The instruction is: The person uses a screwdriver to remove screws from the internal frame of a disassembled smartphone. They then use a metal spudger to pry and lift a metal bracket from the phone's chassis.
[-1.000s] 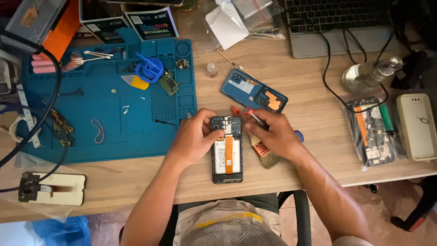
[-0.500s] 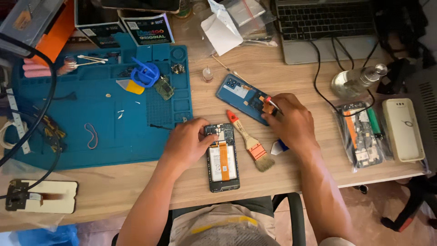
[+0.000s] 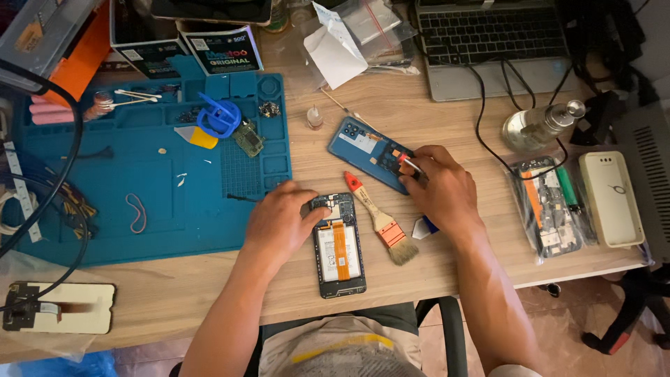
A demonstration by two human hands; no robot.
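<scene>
Counter [image 3: 447, 126], wood. Blue mat [image 3: 70, 188] lay left of the opened phone [image 3: 339, 246]; one mat, one laptop [image 3: 488, 42] far beyond it.

Opened phone: one, flat, stiff, innards bare, likely fragile; best held by its edges. Left hand [image 3: 279, 220] pressed its top end, fingers closed over it.

Blue back cover [image 3: 368, 152]: one, up-right of the phone, thin, light. Right hand [image 3: 443, 188] pinched a small tool on it.

One brush [image 3: 380, 220] just right of the phone.
</scene>
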